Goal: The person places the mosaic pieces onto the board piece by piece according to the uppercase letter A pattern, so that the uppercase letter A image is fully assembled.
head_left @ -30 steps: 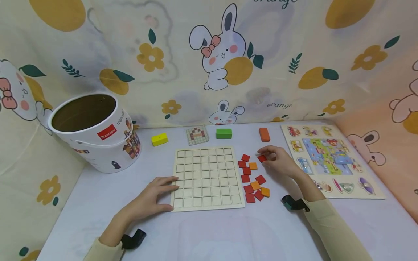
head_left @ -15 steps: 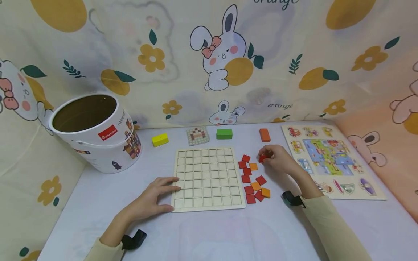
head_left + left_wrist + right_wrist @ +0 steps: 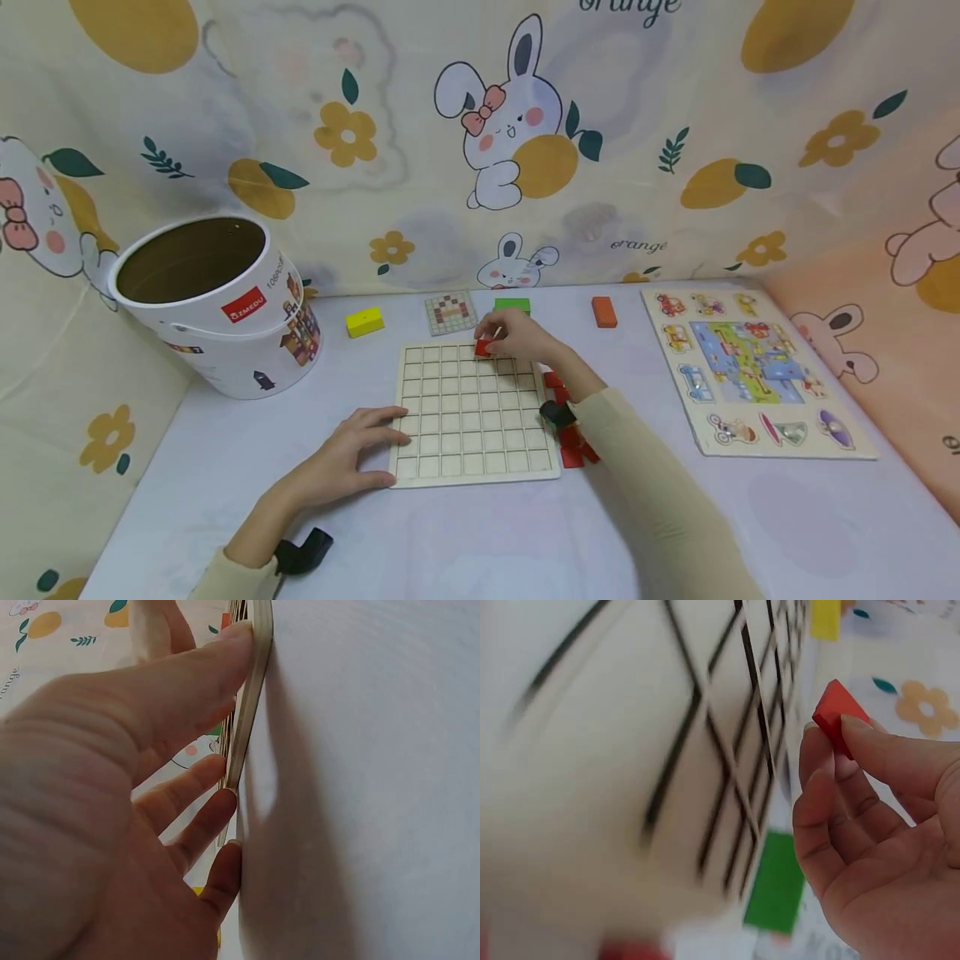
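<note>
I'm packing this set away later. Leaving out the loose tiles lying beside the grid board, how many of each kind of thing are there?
Bucket: 1
Grid board: 1
Pattern card: 1
Picture puzzle: 1
Long blocks, yellow, green, orange: 3
Red tile pinched in the right hand: 1
Total: 8

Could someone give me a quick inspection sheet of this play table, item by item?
Surface: white table, flat.
Job's things: wooden grid board, cells bare; red square tile above its far row; more red tiles at its right edge.
Clutter: yellow block, green block, orange block, pattern card, white bucket, picture puzzle.
Grips: left hand presses the board's left edge; right hand pinches the tile.
Cables: nothing seen.
Surroundings: bunny-print cloth.
</note>
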`<move>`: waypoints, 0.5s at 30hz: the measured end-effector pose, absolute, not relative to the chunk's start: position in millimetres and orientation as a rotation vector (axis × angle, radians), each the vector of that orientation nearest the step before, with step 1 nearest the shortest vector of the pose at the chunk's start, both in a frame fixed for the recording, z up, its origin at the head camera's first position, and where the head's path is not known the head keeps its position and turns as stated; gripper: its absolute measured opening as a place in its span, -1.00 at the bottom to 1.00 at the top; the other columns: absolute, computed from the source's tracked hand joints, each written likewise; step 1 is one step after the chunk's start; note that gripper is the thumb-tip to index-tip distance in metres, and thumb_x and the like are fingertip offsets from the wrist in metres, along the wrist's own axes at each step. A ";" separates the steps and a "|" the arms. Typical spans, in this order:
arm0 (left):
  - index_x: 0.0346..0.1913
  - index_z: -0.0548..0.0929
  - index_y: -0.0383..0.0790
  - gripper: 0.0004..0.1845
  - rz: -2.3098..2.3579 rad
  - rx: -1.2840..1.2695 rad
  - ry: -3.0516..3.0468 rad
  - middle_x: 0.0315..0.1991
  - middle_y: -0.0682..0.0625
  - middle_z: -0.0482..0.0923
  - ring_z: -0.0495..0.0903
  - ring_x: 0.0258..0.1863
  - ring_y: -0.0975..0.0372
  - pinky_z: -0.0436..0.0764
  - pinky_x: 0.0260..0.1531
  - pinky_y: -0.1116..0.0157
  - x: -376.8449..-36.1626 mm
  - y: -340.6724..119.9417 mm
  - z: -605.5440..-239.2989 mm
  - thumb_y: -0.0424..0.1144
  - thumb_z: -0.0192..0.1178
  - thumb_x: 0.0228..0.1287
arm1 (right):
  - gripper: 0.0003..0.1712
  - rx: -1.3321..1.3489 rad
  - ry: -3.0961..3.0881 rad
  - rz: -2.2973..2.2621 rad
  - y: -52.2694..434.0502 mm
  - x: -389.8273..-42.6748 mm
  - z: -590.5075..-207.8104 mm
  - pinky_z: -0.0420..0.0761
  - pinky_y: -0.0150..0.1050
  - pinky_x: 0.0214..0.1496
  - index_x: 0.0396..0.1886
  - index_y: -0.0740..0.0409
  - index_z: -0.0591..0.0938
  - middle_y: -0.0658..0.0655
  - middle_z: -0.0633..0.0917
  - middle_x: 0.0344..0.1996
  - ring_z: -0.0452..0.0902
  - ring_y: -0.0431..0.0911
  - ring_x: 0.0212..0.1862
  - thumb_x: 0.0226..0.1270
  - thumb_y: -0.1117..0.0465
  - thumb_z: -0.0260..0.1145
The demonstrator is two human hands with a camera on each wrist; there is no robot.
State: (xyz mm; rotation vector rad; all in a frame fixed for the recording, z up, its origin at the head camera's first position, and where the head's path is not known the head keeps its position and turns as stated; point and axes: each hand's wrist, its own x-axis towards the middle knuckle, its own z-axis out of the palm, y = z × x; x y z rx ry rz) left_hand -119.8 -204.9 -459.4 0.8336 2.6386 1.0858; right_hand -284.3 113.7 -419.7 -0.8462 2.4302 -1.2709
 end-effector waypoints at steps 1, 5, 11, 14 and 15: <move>0.08 0.68 0.07 -0.54 1.095 0.830 2.633 0.44 -0.04 0.31 0.24 0.40 -0.05 0.21 0.30 -0.27 -119.7 -205.0 -459.7 -0.08 0.50 0.07 | -0.79 -0.840 2.424 -1.274 106.7 -286.0 -422.3 0.61 -0.21 -0.11 -0.11 0.40 0.66 0.22 0.65 -0.25 0.55 0.01 -0.19 0.27 0.52 0.28; -0.03 0.69 0.13 -0.63 1.114 0.805 2.622 0.45 -0.03 0.30 0.23 0.41 -0.05 0.19 0.31 -0.27 -119.5 -204.8 -460.9 -0.09 0.51 0.07 | -0.83 -0.790 2.423 -1.277 87.9 -292.5 -431.5 0.56 -0.28 -0.19 -0.15 0.35 0.68 0.19 0.66 -0.32 0.53 -0.06 -0.25 0.26 0.51 0.31; -0.13 0.68 0.19 -0.69 1.134 0.769 2.619 0.45 -0.03 0.29 0.21 0.42 -0.04 0.16 0.32 -0.28 -119.5 -203.8 -461.9 -0.10 0.52 0.05 | -0.86 -0.750 2.477 -1.176 78.3 -294.0 -431.3 0.55 -0.25 -0.15 -0.23 0.30 0.68 0.16 0.65 -0.36 0.51 -0.06 -0.25 0.25 0.52 0.33; -0.11 0.67 0.18 -0.68 1.137 0.770 2.615 0.45 -0.03 0.29 0.22 0.41 -0.05 0.17 0.32 -0.27 -120.1 -203.9 -461.2 -0.10 0.52 0.06 | -0.89 -0.745 2.516 -1.118 77.2 -291.9 -428.9 0.56 -0.20 -0.10 -0.23 0.28 0.69 0.15 0.65 -0.32 0.52 -0.03 -0.21 0.27 0.46 0.34; -0.10 0.68 0.17 -0.67 1.140 0.767 2.611 0.45 -0.02 0.29 0.21 0.41 -0.04 0.17 0.32 -0.27 -120.3 -204.1 -461.0 -0.10 0.52 0.05 | -0.90 -0.742 2.528 -1.102 76.9 -291.0 -428.3 0.56 -0.18 -0.10 -0.22 0.27 0.69 0.15 0.65 -0.31 0.52 -0.02 -0.19 0.28 0.44 0.35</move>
